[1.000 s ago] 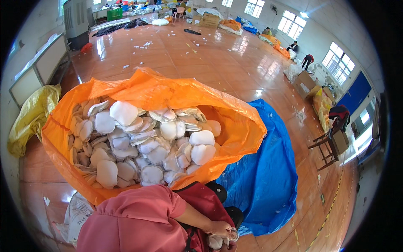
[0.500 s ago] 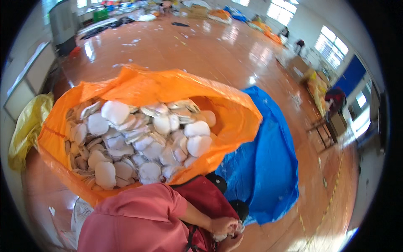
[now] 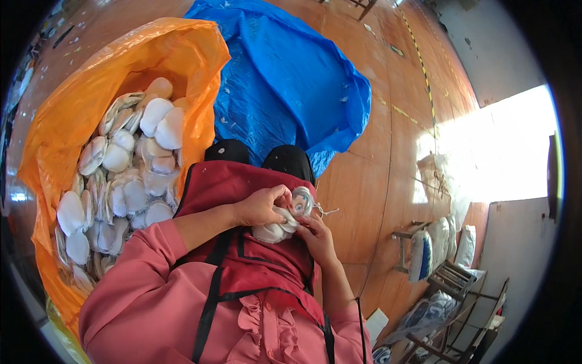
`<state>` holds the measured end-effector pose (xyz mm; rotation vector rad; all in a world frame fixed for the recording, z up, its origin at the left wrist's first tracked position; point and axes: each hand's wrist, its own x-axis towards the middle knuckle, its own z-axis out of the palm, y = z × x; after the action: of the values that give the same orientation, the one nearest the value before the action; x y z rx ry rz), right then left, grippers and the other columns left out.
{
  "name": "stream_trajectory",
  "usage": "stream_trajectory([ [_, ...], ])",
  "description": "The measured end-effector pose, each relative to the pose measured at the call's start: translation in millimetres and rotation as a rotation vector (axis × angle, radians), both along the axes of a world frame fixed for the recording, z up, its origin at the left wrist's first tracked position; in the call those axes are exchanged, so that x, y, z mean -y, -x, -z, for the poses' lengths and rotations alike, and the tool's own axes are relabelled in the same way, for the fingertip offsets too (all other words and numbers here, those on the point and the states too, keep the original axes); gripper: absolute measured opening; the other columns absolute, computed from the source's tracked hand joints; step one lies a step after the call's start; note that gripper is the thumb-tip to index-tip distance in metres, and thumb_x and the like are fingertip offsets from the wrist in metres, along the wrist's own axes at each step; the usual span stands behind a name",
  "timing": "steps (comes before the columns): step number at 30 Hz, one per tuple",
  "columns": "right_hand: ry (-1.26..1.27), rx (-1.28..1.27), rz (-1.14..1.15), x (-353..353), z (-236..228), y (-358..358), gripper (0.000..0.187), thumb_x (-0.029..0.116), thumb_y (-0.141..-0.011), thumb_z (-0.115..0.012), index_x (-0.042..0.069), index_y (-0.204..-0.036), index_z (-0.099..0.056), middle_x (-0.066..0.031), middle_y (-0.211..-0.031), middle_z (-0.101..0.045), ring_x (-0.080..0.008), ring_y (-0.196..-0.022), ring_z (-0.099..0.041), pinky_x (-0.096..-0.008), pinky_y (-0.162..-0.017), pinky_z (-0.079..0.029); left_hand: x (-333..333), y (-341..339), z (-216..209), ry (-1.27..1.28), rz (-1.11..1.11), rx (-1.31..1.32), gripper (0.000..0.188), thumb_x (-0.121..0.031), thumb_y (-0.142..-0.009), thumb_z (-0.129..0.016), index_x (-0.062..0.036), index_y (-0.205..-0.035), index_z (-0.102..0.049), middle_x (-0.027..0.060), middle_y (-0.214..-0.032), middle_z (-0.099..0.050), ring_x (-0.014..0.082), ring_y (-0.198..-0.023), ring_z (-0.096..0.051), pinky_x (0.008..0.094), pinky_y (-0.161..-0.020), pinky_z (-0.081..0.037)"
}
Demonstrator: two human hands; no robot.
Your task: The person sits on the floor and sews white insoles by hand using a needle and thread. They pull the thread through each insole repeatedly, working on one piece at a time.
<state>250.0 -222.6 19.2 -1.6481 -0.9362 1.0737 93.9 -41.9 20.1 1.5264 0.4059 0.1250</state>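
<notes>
Above my lap, my left hand (image 3: 262,206) pinches a small soft doll (image 3: 299,202) with its thumb and fingers. The doll has a printed-looking face, pale grey hair and a white stuffed body, and a loose white thread trails from its right side. From the other side my right hand (image 3: 316,235) grips the doll's white body, its fingertips close to the left hand's. Part of the body is hidden by my fingers. At my left stands an orange bag (image 3: 54,130), filled with white, rounded, padded pieces (image 3: 118,200).
A dark red apron (image 3: 224,182) covers my lap. A blue plastic sheet or bag (image 3: 291,73) spreads on the tiled floor ahead of my knees. To the right are wooden stools (image 3: 451,279), white packages (image 3: 419,255) and a clear plastic bag (image 3: 430,312). Yellow-black tape (image 3: 424,73) lines the floor.
My view has swung right and down, so the orange bag sits farther left and my lap is central. Both hands, earlier low and partly hidden, now show with the doll between them.
</notes>
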Motion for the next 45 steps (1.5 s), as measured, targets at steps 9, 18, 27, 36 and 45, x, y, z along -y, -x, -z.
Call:
stream_trajectory([
  [9, -0.020, 0.318, -0.015, -19.4, -13.7, 12.8, 0.021, 0.008, -0.078, -0.077, 0.001, -0.094, -0.065, -0.0076, -0.095, -0.056, -0.0218, -0.086, -0.058, -0.0305, -0.076, -0.048, 10.8, 3.6, 14.6, -0.598, -0.100, 0.327, 0.033, 0.001, -0.069, -0.068, -0.0045, -0.094, -0.048, 0.0139, -0.088, -0.052, 0.0350, -0.083, -0.055, 0.0417, -0.074, -0.046],
  [18, -0.148, 0.410, 0.193, -33.6, -3.9, 13.5, 0.022, 0.009, -0.076, -0.077, 0.003, -0.089, -0.060, -0.0101, -0.089, -0.056, -0.0256, -0.077, -0.057, -0.0342, -0.068, -0.046, 12.0, -18.1, -3.0, -0.667, -0.241, 0.402, 0.031, 0.003, -0.071, -0.062, -0.0025, -0.097, -0.048, 0.0148, -0.088, -0.051, 0.0350, -0.081, -0.054, 0.0414, -0.074, -0.046],
  [27, -0.036, 0.559, 0.219, -34.7, -26.6, -26.4, 0.019, 0.004, -0.077, -0.071, 0.000, -0.094, -0.064, -0.0109, -0.092, -0.060, -0.0234, -0.081, -0.061, -0.0328, -0.073, -0.051, 31.6, -51.9, -1.4, -0.431, -0.238, 0.369, 0.027, -0.001, -0.076, -0.066, -0.0028, -0.097, -0.050, 0.0130, -0.085, -0.051, 0.0297, -0.076, -0.055, 0.0375, -0.069, -0.045],
  [36, 0.012, 0.062, 0.227, -22.4, -3.1, -24.6, 0.027, 0.001, -0.084, -0.073, 0.001, -0.109, -0.063, -0.0038, -0.100, -0.067, -0.0110, -0.091, -0.064, -0.0263, -0.083, -0.052, 19.6, -34.8, 5.0, -0.480, -0.242, 0.285, 0.021, 0.002, -0.075, -0.060, -0.0041, -0.093, -0.051, 0.0148, -0.083, -0.052, 0.0345, -0.076, -0.054, 0.0424, -0.069, -0.044],
  [45, -0.056, 0.150, 0.274, -18.3, 3.0, -9.9, 0.031, 0.001, -0.079, -0.076, 0.003, -0.105, -0.059, -0.0049, -0.098, -0.061, -0.0144, -0.093, -0.063, -0.0293, -0.081, -0.053, 26.7, -34.5, 1.6, -0.340, -0.233, 0.150, 0.028, 0.003, -0.075, -0.063, -0.0036, -0.100, -0.053, 0.0121, -0.088, -0.059, 0.0268, -0.078, -0.061, 0.0367, -0.072, -0.050],
])
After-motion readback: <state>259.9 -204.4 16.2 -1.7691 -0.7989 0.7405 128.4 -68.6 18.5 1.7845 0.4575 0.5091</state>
